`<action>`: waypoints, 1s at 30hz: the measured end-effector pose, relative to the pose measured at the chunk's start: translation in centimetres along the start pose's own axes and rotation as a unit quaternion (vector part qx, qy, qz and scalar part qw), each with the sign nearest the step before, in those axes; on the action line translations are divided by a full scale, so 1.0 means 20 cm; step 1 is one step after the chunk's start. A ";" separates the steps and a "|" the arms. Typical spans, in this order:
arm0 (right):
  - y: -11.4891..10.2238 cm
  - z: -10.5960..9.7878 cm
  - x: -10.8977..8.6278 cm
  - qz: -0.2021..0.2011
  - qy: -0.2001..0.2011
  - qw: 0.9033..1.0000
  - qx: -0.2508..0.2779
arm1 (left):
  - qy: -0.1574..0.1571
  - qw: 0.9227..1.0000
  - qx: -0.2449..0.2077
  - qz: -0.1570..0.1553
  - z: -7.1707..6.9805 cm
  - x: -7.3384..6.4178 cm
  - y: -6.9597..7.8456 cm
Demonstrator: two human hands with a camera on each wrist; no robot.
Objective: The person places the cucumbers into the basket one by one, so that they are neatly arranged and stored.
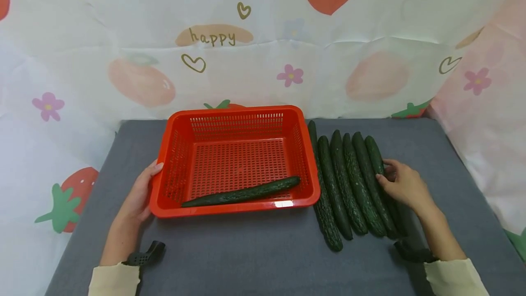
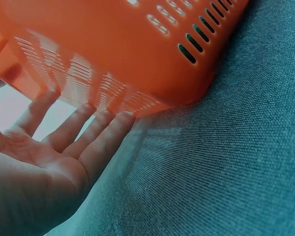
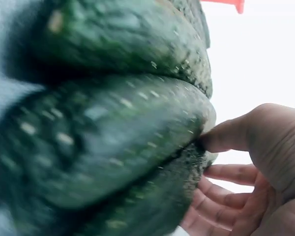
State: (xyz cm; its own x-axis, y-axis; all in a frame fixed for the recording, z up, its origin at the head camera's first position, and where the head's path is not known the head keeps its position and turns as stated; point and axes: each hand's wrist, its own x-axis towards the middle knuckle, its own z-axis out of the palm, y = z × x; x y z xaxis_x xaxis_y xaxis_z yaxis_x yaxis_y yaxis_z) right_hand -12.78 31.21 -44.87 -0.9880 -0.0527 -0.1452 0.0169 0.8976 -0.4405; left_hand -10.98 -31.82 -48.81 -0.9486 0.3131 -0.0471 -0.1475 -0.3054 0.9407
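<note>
A red plastic basket [image 1: 238, 211] with slotted walls sits left of centre on the table, and one cucumber [image 1: 246, 193] lies inside along its near wall. My left hand [image 1: 137, 193] holds the basket's left side, thumb at the rim and fingers spread along the outer wall [image 2: 137, 59]. To the right of the basket, several dark green cucumbers [image 1: 337, 182] lie side by side, pointing away from me. My right hand [image 1: 404, 186] grips the rightmost cucumber [image 1: 374, 152]; its thumb [image 3: 226, 136] reaches into the groove beside the neighbouring cucumber [image 3: 123, 132].
The grey cloth-covered table [image 1: 246, 255] extends in front of the basket and right of the cucumbers. A printed curtain [image 1: 263, 76] hangs behind the table's far edge and along both sides. Black straps [image 1: 144, 257] sit on both wrists.
</note>
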 end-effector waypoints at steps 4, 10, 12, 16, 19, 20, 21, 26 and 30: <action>-0.01 -0.04 0.03 0.002 -0.026 0.999 -0.019 | 0.009 1.000 0.005 -0.002 0.00 0.00 0.01; -0.07 -0.08 0.06 0.028 -0.058 0.997 -0.047 | 0.014 1.000 0.009 -0.007 0.00 0.00 0.01; -0.09 -0.09 0.07 0.036 -0.060 0.996 -0.060 | 0.013 1.000 0.012 -0.005 0.00 0.00 0.01; -0.12 -0.09 0.06 0.042 -0.069 0.994 -0.075 | 0.005 1.000 0.007 0.002 0.00 0.00 0.01; -0.12 -0.10 0.05 0.036 -0.076 0.993 -0.085 | -0.002 1.000 -0.002 0.001 0.01 0.01 0.00; -0.12 -0.10 0.05 0.033 -0.079 0.993 -0.086 | -0.003 1.000 -0.003 0.001 0.01 0.01 0.00; -0.12 -0.11 0.05 0.030 -0.081 0.992 -0.088 | -0.002 1.000 -0.004 0.000 0.01 0.01 0.00; -0.09 -0.11 0.05 0.019 -0.081 0.992 -0.098 | 0.003 1.000 0.002 0.003 0.01 0.01 0.00; -0.06 -0.08 0.05 0.023 -0.069 0.992 -0.099 | 0.010 1.000 0.010 -0.001 0.00 0.00 0.00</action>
State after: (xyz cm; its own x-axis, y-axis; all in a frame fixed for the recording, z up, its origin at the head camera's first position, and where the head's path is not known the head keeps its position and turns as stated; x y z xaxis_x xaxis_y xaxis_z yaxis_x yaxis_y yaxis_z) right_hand -13.98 30.75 -42.95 -0.9561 -0.0571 -0.2874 0.0175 0.9680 -0.2503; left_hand -10.96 -31.76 -48.73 -0.9539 0.2948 -0.0559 -0.1443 -0.2873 0.9469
